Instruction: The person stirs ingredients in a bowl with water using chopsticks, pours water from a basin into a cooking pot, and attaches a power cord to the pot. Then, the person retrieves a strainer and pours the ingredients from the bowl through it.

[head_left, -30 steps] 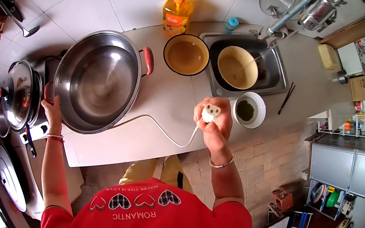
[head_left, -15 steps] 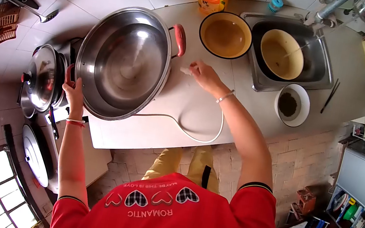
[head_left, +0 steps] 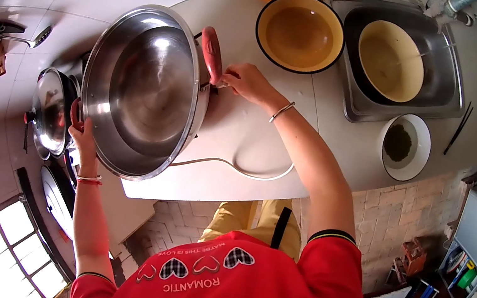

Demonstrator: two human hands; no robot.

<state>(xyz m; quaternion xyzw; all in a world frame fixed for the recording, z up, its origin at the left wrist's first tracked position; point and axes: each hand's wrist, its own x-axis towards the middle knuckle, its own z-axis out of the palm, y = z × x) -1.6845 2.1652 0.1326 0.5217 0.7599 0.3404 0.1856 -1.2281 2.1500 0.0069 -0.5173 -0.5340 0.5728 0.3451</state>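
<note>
A wide stainless-steel pan (head_left: 157, 87) with red side handles sits on the counter, its shiny inside facing me. My left hand (head_left: 83, 144) is closed around the handle on its left side, with the thumb near the rim. At the opposite side, my right hand (head_left: 249, 82) pinches a small pale scrap (head_left: 220, 83), perhaps cloth or tissue, against the lower end of the red right handle (head_left: 211, 55). Fingers hide most of the scrap. From beneath the pan, a white cord (head_left: 229, 163) curves across the counter.
Behind my right hand stands a yellow bowl of liquid (head_left: 300, 35). Water runs into another yellow bowl (head_left: 391, 61) in the sink (head_left: 354, 109). A white bowl with dark contents (head_left: 404, 148) and chopsticks (head_left: 459, 128) lie nearby. A lidded pan (head_left: 52, 113) is at left.
My right hand has moved left from over the counter to the pan's right handle, bringing the pale scrap along. My left hand stays on the left handle; the camera view has shifted.
</note>
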